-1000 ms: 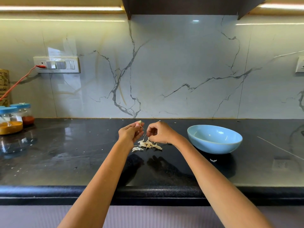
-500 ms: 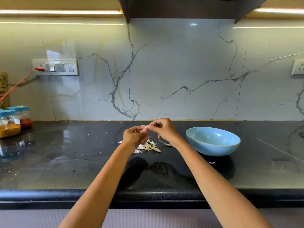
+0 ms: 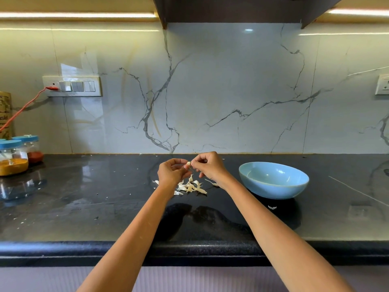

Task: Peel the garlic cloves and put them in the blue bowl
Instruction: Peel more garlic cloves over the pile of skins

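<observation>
Garlic task, everything placed relative to the blue bowl. Black counter carries it all; bowl sits on it right of centre, upright, and no cloves show in the part of its inside that's visible. Two blue-lidded jars far off to the bowl's left, at the wall. Heap of pale garlic skins on the counter left of the bowl, near but not touching it; one stray scrap just in front of the bowl. Left hand and right hand raised above the skins, left of the bowl, fingers curled. Garlic clove pinched between the fingertips of both hands, held off the counter.
</observation>
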